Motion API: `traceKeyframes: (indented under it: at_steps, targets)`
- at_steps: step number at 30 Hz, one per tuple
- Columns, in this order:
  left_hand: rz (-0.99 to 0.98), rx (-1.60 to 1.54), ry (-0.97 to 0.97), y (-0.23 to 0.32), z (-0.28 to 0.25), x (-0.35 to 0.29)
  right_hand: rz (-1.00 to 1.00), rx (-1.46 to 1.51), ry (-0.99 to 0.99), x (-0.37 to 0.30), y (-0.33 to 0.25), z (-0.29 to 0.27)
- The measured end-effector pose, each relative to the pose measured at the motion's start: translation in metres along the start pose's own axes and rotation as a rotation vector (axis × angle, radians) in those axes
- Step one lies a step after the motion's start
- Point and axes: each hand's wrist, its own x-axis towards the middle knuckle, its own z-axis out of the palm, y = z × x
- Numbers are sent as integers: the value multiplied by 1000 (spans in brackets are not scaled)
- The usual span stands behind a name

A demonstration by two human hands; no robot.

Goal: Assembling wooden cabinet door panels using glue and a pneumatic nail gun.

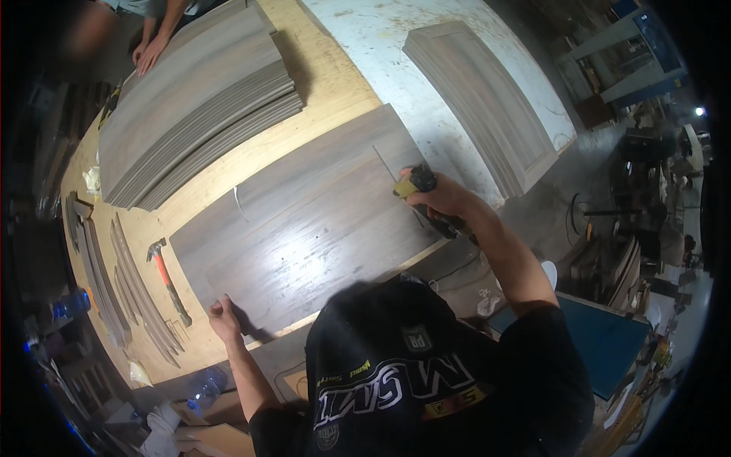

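A large grey-brown wood panel (297, 221) lies flat before me across the table. My left hand (224, 318) is closed at its near left edge, thumb and fingers bent around the rim. Toward the panel's right end, my right hand (445, 198) is wrapped around a yellow-and-black hand tool (415, 183); its exact kind is hard to make out. A thin dark line crosses the panel beside this tool. A thin pale strip (238, 199) rests on the far edge of the panel.
Left of the panel lies a claw hammer (162, 270) beside long wood strips (99, 274). Stacked panels (205, 99) stand at the far left, where another person's hands (152, 53) touch them. More panels (480, 99) lie on a white surface (365, 38) at the far right.
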Motion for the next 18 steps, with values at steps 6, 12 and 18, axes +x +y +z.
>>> traceKeyframes:
  at_steps: [6, 12, 18]
  targets:
    - [13, -25, -6, 3, 0, -2, -13, 103, -14, 5, 5, -4]
    - [55, 6, 20, -2, -1, 1, -312, -385, 678, 52, 36, -20]
    - [27, -14, -38, 0, -8, 3, -184, -693, 863, 79, 45, 7]
